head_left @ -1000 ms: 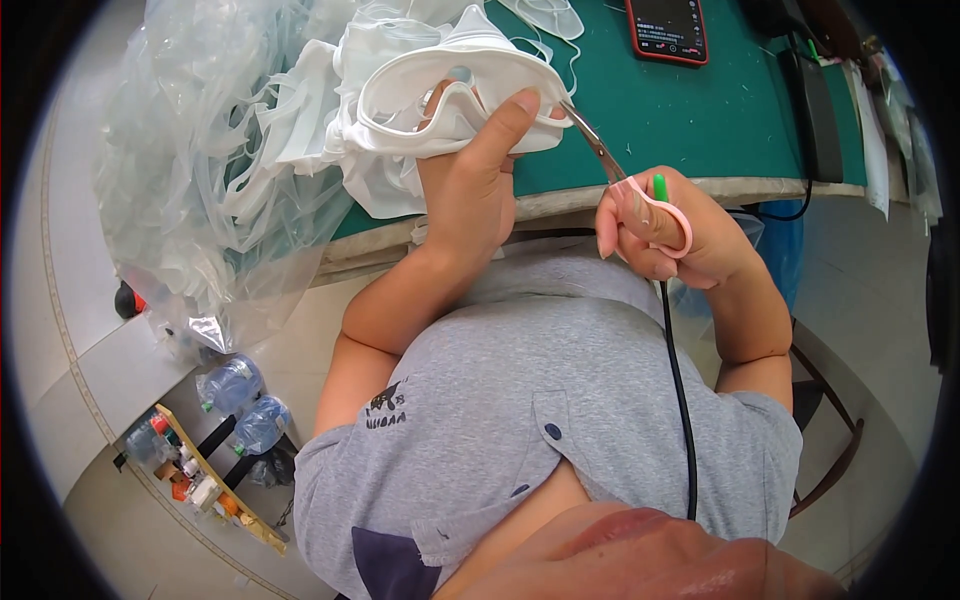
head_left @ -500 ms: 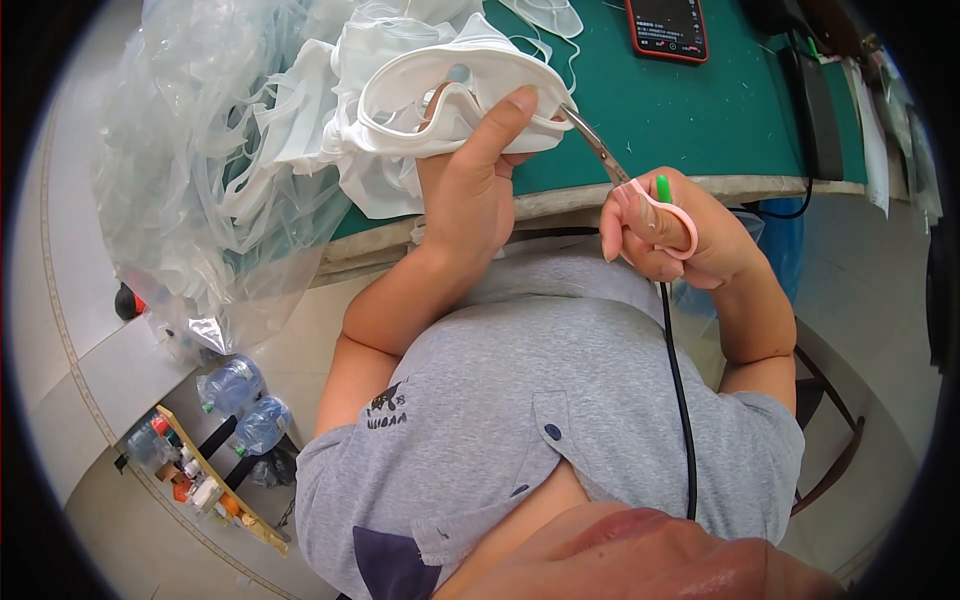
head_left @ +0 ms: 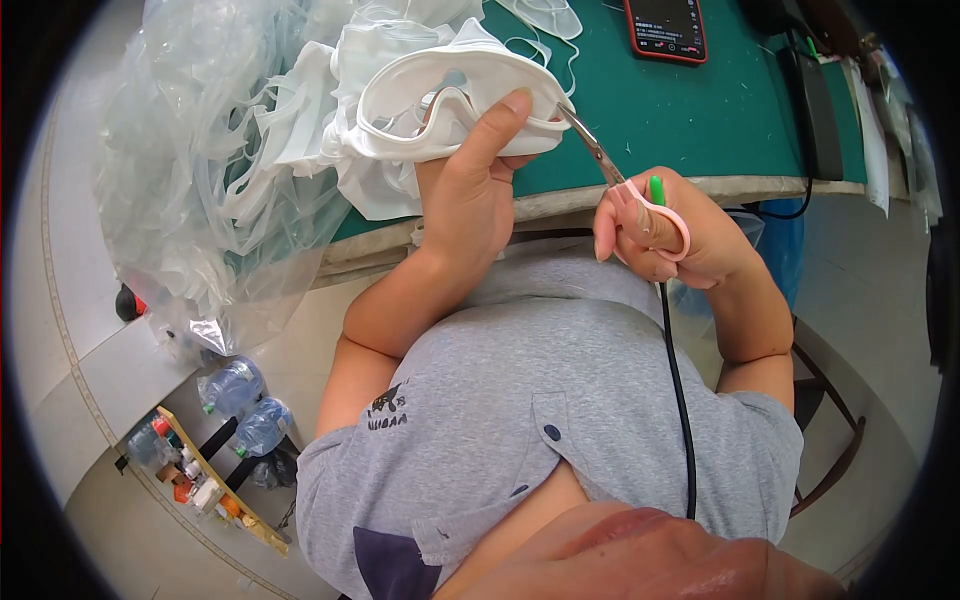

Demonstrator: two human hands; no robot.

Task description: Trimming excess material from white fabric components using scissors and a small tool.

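Note:
A white, soft rubber-like diving mask skirt [head_left: 535, 88] with a nose pocket is held above the table's near edge. My left hand [head_left: 468, 205] grips it from below, thumb pressed on its inner face. My right hand [head_left: 700, 235] is closed around scissors [head_left: 600, 158] with pink handles, a finger loop around the thumb. Their blade tips touch the skirt's right end; whether they are cutting into it I cannot tell. A green-tipped stick [head_left: 656, 190] pokes up by the right hand; its lower part is hidden.
More white pieces [head_left: 305, 110] and clear plastic bags [head_left: 180, 200] lie heaped at the left. A red-cased phone [head_left: 668, 28] lies on the green tabletop [head_left: 690, 125]. A black cable [head_left: 675, 390] hangs across my shirt. Blue-tinted bottles [head_left: 232, 385] stand below at left.
My right hand and the scissors have shifted slightly left. The mask skirt has tilted a little in my left hand, which has otherwise stayed in place.

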